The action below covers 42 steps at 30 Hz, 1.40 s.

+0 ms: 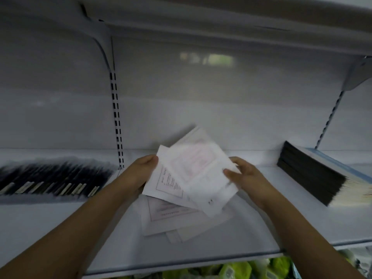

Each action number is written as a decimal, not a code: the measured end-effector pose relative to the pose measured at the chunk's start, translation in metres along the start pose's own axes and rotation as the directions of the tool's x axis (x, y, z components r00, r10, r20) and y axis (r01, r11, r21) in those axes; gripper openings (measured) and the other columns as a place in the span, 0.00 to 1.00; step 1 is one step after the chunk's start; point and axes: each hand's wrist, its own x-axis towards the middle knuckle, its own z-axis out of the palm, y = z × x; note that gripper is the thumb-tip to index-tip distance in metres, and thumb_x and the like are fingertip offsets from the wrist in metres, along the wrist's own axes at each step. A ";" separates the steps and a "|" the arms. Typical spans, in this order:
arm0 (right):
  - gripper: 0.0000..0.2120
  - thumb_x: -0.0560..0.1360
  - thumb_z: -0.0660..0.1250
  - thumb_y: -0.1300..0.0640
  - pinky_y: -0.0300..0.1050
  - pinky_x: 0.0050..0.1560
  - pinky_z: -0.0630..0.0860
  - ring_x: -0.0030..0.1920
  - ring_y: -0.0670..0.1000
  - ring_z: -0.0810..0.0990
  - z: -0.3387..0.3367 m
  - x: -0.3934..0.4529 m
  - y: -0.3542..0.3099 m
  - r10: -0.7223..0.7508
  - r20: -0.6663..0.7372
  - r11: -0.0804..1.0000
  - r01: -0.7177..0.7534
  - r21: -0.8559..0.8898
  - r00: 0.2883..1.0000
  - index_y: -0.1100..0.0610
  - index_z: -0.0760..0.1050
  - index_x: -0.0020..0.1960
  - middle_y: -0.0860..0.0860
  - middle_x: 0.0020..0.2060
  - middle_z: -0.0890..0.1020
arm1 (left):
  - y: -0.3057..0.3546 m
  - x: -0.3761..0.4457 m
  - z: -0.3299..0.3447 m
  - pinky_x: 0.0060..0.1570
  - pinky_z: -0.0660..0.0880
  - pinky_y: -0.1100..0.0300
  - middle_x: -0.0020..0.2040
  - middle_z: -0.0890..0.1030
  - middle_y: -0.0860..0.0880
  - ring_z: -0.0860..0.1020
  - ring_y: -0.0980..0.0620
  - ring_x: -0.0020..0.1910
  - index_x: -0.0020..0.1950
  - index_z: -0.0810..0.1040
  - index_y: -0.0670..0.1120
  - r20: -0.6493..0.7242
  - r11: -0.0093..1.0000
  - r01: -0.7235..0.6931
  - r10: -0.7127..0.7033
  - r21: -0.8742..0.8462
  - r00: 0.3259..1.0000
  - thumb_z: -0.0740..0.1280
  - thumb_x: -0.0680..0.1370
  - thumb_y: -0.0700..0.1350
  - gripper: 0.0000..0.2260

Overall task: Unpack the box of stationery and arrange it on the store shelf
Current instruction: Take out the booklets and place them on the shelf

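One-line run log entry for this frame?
both hands: left hand, right hand grip white paper packets | over white metal shelf | loose packets beneath

The shelf has bare white room in front of and behind the loose papers lying at its middle, and more between them and the stack of dark-spined booklets at the right. On the left a row of dark pens fills the neighbouring bay up to the slotted upright. Both hands, left hand and right hand, hold a fanned bundle of sheets over the middle. Overhead the upper shelf and its bracket limit height
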 end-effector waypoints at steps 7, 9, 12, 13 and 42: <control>0.09 0.78 0.65 0.58 0.37 0.41 0.75 0.46 0.45 0.83 0.025 0.016 0.018 0.011 0.035 0.961 -0.001 -0.276 0.999 0.46 0.79 0.53 0.42 0.45 0.84 | -0.013 0.017 0.000 0.46 0.81 0.54 0.45 0.86 0.49 0.84 0.48 0.44 0.55 0.81 0.49 -0.055 0.997 -0.065 0.063 -0.046 0.997 0.66 0.81 0.48 0.07; 0.12 0.78 0.65 0.57 0.34 0.43 0.76 0.49 0.41 0.81 0.026 0.014 0.021 -0.026 0.109 0.942 0.061 -0.331 0.994 0.44 0.78 0.58 0.40 0.50 0.83 | -0.015 0.015 -0.002 0.48 0.82 0.51 0.46 0.86 0.49 0.85 0.47 0.45 0.57 0.81 0.49 -0.008 0.994 -0.086 0.085 -0.065 0.996 0.66 0.80 0.40 0.09; 0.15 0.77 0.68 0.56 0.33 0.43 0.77 0.48 0.42 0.80 0.027 0.013 0.025 -0.107 0.150 0.911 0.157 -0.381 0.983 0.42 0.74 0.60 0.43 0.48 0.80 | -0.013 0.012 -0.007 0.52 0.80 0.48 0.50 0.86 0.45 0.84 0.44 0.49 0.59 0.82 0.49 0.102 0.988 -0.074 0.088 -0.134 0.991 0.63 0.81 0.36 0.13; 0.17 0.77 0.68 0.57 0.31 0.42 0.76 0.46 0.42 0.80 0.027 0.013 0.025 -0.113 0.140 0.914 0.158 -0.373 0.984 0.41 0.73 0.61 0.44 0.47 0.80 | -0.012 0.010 -0.008 0.54 0.79 0.48 0.52 0.85 0.44 0.84 0.43 0.51 0.60 0.82 0.48 0.141 0.985 -0.080 0.102 -0.152 0.985 0.62 0.81 0.37 0.14; 0.14 0.81 0.59 0.60 0.50 0.56 0.80 0.58 0.55 0.81 0.002 0.021 0.032 0.163 -0.229 0.860 -0.025 0.510 0.960 0.58 0.75 0.65 0.54 0.59 0.82 | -0.032 0.015 -0.008 0.77 0.46 0.49 0.80 0.48 0.59 0.44 0.56 0.79 0.79 0.49 0.61 0.451 0.319 -0.539 0.311 0.779 0.836 0.53 0.70 0.77 0.41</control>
